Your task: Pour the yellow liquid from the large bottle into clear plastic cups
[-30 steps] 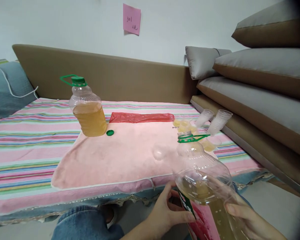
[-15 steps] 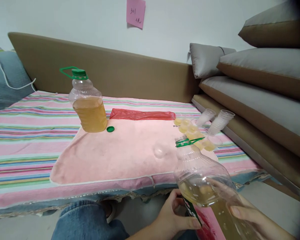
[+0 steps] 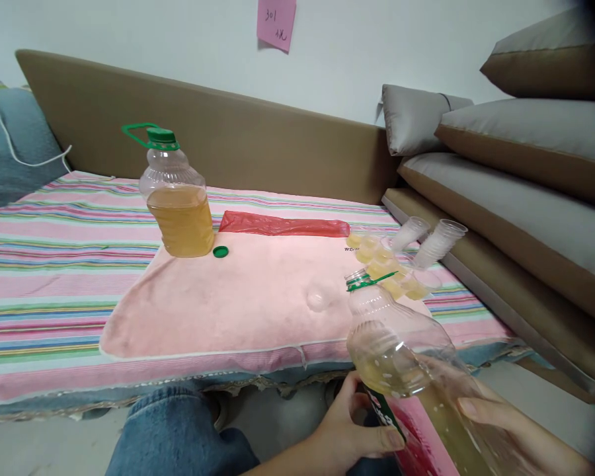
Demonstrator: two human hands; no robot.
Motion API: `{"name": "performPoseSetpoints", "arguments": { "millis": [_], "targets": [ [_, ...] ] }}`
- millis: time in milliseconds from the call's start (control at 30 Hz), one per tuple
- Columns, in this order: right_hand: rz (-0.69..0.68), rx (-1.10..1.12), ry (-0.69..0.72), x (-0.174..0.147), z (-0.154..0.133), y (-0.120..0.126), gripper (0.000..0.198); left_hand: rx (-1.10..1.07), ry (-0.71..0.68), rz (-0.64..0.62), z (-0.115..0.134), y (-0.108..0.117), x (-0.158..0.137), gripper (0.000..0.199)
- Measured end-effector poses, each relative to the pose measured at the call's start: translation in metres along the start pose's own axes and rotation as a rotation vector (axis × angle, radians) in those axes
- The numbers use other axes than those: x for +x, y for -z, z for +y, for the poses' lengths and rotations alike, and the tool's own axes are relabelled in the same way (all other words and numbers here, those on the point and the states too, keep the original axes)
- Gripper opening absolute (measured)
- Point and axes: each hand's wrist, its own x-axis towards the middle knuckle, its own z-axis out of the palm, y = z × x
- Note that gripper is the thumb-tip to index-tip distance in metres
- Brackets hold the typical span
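A large clear plastic bottle with yellowish liquid leans to the left in front of me, its neck uncapped with a green handle ring. My left hand grips its lower left side by the pink and dark label. Along its right side, my right hand is wrapped, partly seen through the plastic. A clear plastic cup stands on the pink mat, left of the bottle's mouth. Behind the neck are several cups of yellow liquid. The green cap lies farther left.
A second capped bottle of yellowish liquid stands at the left. A red plastic bag lies along the mat's back edge. Two stacks of cups lean at the right, beside piled grey and brown cushions.
The bottle in my hands has tipped slightly further left, and liquid has moved up toward its shoulder. The view has shifted a little; the things on the mat stay in place.
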Motion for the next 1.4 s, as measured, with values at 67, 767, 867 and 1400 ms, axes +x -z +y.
{"name": "performPoseSetpoints", "arguments": {
  "millis": [67, 767, 867, 1400],
  "targets": [
    [0.010, 0.066, -0.013, -0.002, -0.007, -0.004, 0.048, -0.008, 0.040, 0.009, 0.002, -0.002, -0.001, 0.105],
    [0.092, -0.057, -0.138, 0.000, -0.035, -0.018, 0.047, -0.092, 0.076, -0.059, 0.006, -0.003, -0.002, 0.105],
    [0.066, -0.046, -0.147, -0.001, -0.037, -0.018, 0.043, -0.103, 0.066, -0.075, 0.003, -0.001, -0.001, 0.103],
    [0.084, -0.116, -0.117, -0.003, -0.033, -0.005, 0.047, -0.146, 0.070, -0.083, -0.002, -0.006, 0.001, 0.105]
  ]
}}
